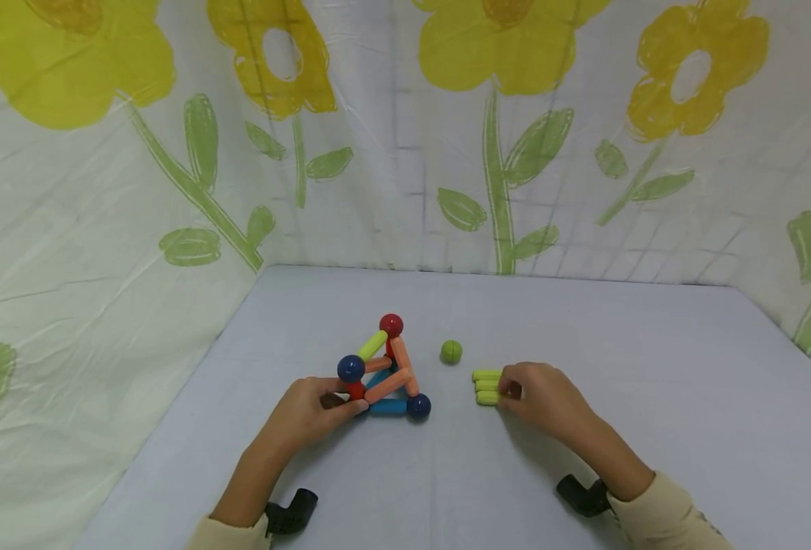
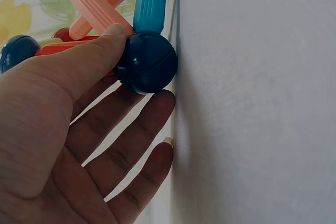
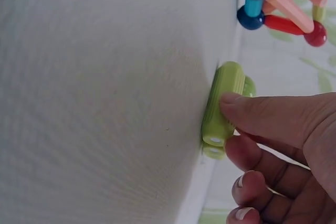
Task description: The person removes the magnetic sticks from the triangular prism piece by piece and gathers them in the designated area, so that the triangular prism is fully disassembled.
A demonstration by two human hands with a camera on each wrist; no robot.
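Observation:
On the left of the table in the head view stands a frame of magnetic sticks and balls [image 1: 388, 385], with red, orange, blue and lime sticks between dark blue and red balls. My left hand [image 1: 302, 416] grips its near left corner. In the left wrist view, the thumb presses beside a dark blue ball [image 2: 147, 64], with fingers behind it. To the right, several lime green sticks [image 1: 487, 387] lie side by side. My right hand [image 1: 543, 397] pinches the nearest lime stick [image 3: 223, 103], thumb on its ribbed side; part of its fingertips is hidden.
A green ball [image 1: 451, 351] sits on the white table [image 1: 433, 489] between the frame and the sticks, a little farther back. Behind the table hangs a white cloth [image 1: 392, 153] printed with yellow flowers.

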